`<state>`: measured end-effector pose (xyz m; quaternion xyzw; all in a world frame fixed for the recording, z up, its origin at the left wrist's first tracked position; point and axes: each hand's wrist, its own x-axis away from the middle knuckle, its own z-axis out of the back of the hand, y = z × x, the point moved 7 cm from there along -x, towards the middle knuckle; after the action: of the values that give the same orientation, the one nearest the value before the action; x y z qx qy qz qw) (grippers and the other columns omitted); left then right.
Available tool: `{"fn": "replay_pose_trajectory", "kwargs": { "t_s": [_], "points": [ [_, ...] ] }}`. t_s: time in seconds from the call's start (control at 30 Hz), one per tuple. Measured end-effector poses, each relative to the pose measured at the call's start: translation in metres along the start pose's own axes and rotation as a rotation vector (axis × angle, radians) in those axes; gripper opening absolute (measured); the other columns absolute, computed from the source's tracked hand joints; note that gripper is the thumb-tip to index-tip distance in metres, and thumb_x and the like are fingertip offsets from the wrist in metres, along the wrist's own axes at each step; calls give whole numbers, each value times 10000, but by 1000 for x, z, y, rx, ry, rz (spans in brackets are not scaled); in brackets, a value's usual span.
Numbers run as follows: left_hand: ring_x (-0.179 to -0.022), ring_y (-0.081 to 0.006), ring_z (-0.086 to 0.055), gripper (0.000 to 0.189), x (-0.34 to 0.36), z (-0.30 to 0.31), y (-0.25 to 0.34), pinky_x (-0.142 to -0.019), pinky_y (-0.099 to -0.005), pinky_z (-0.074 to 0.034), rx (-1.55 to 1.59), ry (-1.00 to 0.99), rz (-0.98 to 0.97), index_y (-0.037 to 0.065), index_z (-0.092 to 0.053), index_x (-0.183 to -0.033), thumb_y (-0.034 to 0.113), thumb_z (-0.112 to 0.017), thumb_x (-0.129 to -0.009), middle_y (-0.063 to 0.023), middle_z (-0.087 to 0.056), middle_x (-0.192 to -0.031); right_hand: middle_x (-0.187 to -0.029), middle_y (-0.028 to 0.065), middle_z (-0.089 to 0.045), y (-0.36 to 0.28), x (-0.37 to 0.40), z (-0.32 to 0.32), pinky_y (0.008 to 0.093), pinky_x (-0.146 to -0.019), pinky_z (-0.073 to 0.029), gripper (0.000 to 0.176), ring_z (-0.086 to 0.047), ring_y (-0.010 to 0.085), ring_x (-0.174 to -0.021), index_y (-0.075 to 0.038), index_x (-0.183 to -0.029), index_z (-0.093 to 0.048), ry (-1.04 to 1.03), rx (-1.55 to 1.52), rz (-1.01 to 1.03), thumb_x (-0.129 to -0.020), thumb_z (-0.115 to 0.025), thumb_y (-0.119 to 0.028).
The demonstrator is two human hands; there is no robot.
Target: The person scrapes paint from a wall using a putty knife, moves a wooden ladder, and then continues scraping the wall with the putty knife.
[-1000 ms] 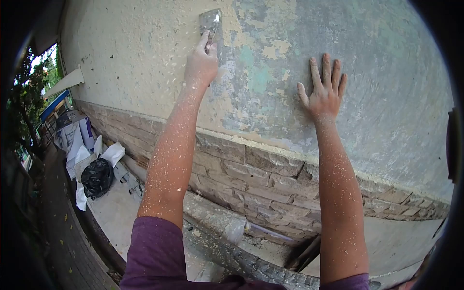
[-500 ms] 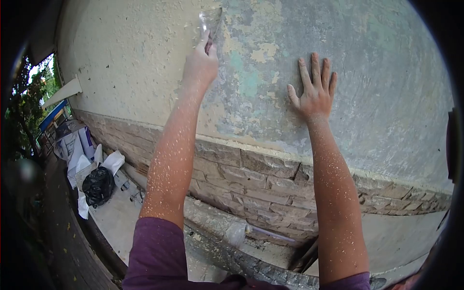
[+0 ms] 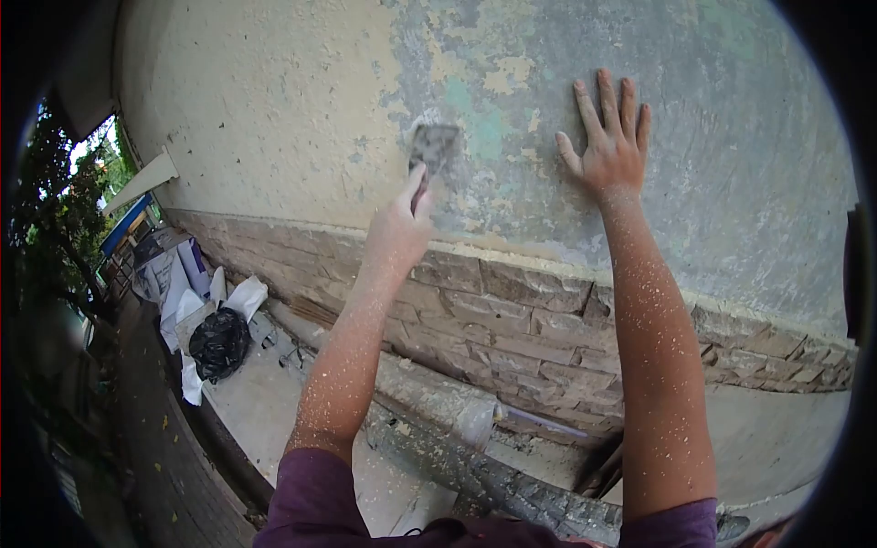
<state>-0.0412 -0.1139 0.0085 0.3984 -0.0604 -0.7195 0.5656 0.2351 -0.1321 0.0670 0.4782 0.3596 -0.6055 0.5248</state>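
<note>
My left hand [image 3: 400,236] is closed round the handle of a scraper [image 3: 435,149], whose wide flat blade lies against the wall [image 3: 283,119] and looks slightly blurred. Around the blade, cream paint gives way to grey plaster with pale green patches. To the right, my right hand [image 3: 614,163] rests flat on the grey part of the wall, fingers spread and pointing up, holding nothing. Pale paint flakes and dust cover both forearms.
Below the painted wall runs a band of rough stone cladding [image 3: 493,310] with a ledge on top. A black plastic bag [image 3: 219,343] and white sheets [image 3: 245,298] lie at lower left. Debris is scattered along the ground by the wall, and trees stand far left.
My left hand has brought the scraper down the wall and a little to the right in view. My right hand stays flat on the wall; the view has shifted slightly.
</note>
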Motion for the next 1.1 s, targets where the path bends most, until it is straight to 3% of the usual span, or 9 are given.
{"fn": "replay_pose_trajectory", "kwargs": {
  "t_s": [0.1, 0.17, 0.3, 0.37, 0.47, 0.57, 0.7, 0.97, 1.1],
  "points": [
    [-1060, -373, -587, 461, -30, 21, 25, -888, -412, -466, 68, 147, -116, 184, -436, -1386, 244, -487, -932, -247, -609, -1124, -1565, -35, -122, 2, 1, -1, 458, -1167, -16, 676, -57, 213, -1447, -337, -1460, -278, 73, -82, 22, -856, -471, -571],
    [-882, -407, -630, 474, -44, 14, 24, -772, -464, -495, -67, 195, -207, 198, -413, -1398, 269, -462, -932, -245, -653, -921, -1565, -37, -119, 4, 0, -2, 459, -1167, -18, 671, -60, 213, -1446, -341, -1458, -279, 103, -114, 34, -858, -468, -575],
    [-923, -393, -628, 483, -52, 23, 41, -792, -458, -496, -48, 216, -223, 189, -400, -1406, 269, -463, -933, -242, -651, -972, -1566, -39, -114, 0, 1, 0, 457, -1167, -19, 679, -56, 213, -1447, -344, -1459, -276, 24, -47, 4, -852, -479, -571],
    [-1072, -360, -589, 470, -64, 38, 82, -904, -412, -459, 62, 278, -233, 140, -424, -1393, 246, -471, -938, -231, -603, -1162, -1566, -39, -113, 0, -2, 1, 458, -1167, -19, 683, -55, 213, -1447, -345, -1459, -276, -4, 10, -1, -849, -484, -570],
    [-1021, -368, -603, 497, -101, 69, 113, -856, -442, -487, 111, 438, -323, 117, -391, -1406, 257, -454, -933, -224, -626, -1098, -1567, -36, -113, 1, 0, 0, 457, -1168, -20, 691, -53, 218, -1447, -344, -1459, -276, 12, -36, -2, -842, -490, -573],
    [-1020, -366, -607, 491, -95, 64, 110, -862, -439, -485, 102, 433, -275, 97, -402, -1396, 242, -454, -930, -223, -630, -1095, -1567, -36, -108, 3, 1, -2, 456, -1168, -21, 685, -52, 217, -1448, -343, -1459, -278, 58, -87, 20, -845, -486, -566],
    [-997, -363, -621, 491, -24, -24, 41, -845, -432, -487, 75, 278, -254, 83, -397, -1398, 231, -450, -933, -229, -637, -1073, -1567, -29, -110, 2, 0, 0, 457, -1168, -22, 681, -48, 218, -1448, -331, -1459, -285, 11, -78, 14, -847, -485, -552],
    [-1122, -364, -562, 481, -80, 47, 96, -933, -400, -450, 149, 362, -131, 56, -399, -1394, 214, -444, -943, -228, -581, -1208, -1566, -23, -115, 2, 0, 0, 463, -1167, -30, 691, -55, 223, -1447, -326, -1457, -293, 34, -85, 21, -840, -499, -559],
    [-1131, -360, -558, 481, -15, -23, 41, -956, -394, -438, 190, 230, -104, 59, -393, -1399, 195, -451, -941, -236, -568, -1225, -1565, -23, -123, 2, 0, -1, 465, -1167, -29, 698, -62, 225, -1446, -329, -1454, -298, 24, -59, 25, -834, -500, -579]
  ]
}}
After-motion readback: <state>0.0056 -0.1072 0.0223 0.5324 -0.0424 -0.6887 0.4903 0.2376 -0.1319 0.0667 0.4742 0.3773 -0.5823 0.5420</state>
